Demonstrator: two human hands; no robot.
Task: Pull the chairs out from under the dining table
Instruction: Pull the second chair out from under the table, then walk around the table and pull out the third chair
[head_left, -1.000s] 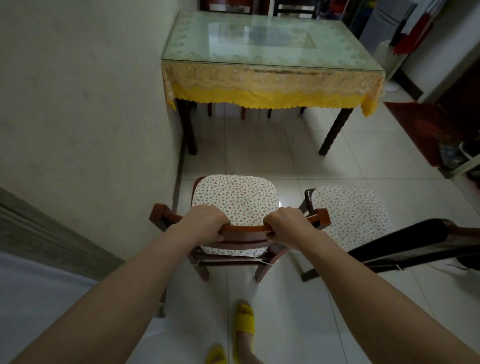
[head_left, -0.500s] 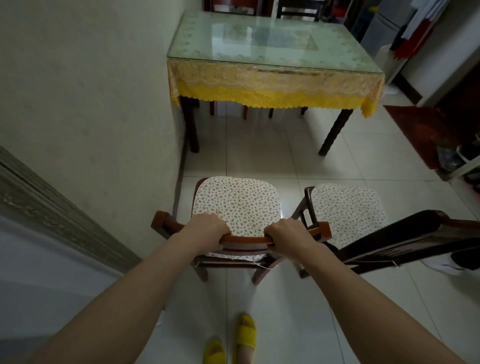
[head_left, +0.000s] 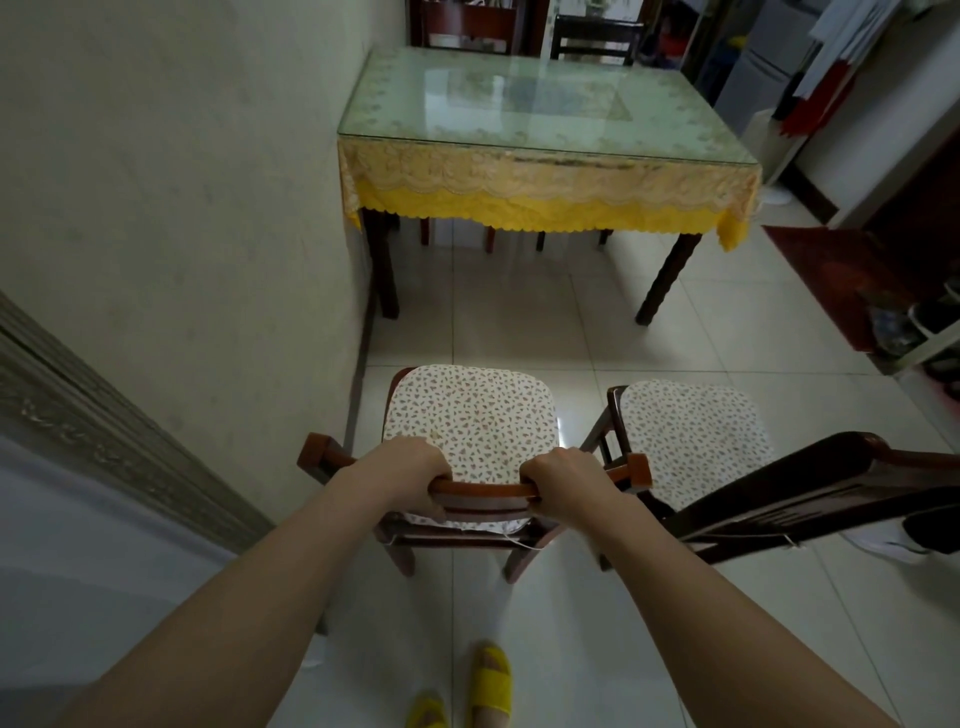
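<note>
A wooden chair with a spotted seat cushion (head_left: 470, 415) stands on the tiled floor, well clear of the dining table (head_left: 540, 104). My left hand (head_left: 410, 467) and my right hand (head_left: 563, 480) both grip its curved top rail (head_left: 485, 488). A second chair with the same cushion (head_left: 691, 436) stands just to its right, its dark backrest (head_left: 810, 488) turned toward me. The table carries a glass top and a yellow lace cloth. Two more chair backs (head_left: 595, 39) show beyond its far edge, with their legs visible under the cloth.
A cream wall (head_left: 182, 208) runs close along the left of the chair and table. A door frame (head_left: 104, 431) juts in at lower left. A dark red mat (head_left: 852, 270) and a shoe rack (head_left: 930, 332) lie at right. My feet in yellow slippers (head_left: 491, 680) stand behind the chair.
The chair in my hands has come a little further back from the table with me. My grip on the top rail is unchanged.
</note>
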